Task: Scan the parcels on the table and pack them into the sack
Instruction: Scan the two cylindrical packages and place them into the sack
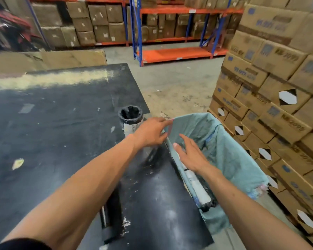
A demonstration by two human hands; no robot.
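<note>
Left hand: the person's left hand (150,131) reaches over the table's right edge, fingertips pinching the rim of the pale green woven sack (229,156) at its red-trimmed corner.
Right hand: the right hand (192,156) hovers over the sack's mouth, fingers spread wide, holding nothing.
Sack: it hangs just beside the worn black table (52,134), mouth open; a long white-and-black wrapped parcel (197,186) lies inside against the near wall.
Parcels on table: a black-wrapped cylindrical parcel with a white label (131,120) stands upright near the edge, just beyond the left hand; a long black-wrapped parcel (110,210) lies partly under the left forearm.
Step in hand: apparently opening the sack's mouth for packing.
Doing it well: keep the pinched corner taut and pulled toward the table so the mouth stays wide, then free the right hand to fetch the upright cylinder.
Scanner: none visible.
</note>
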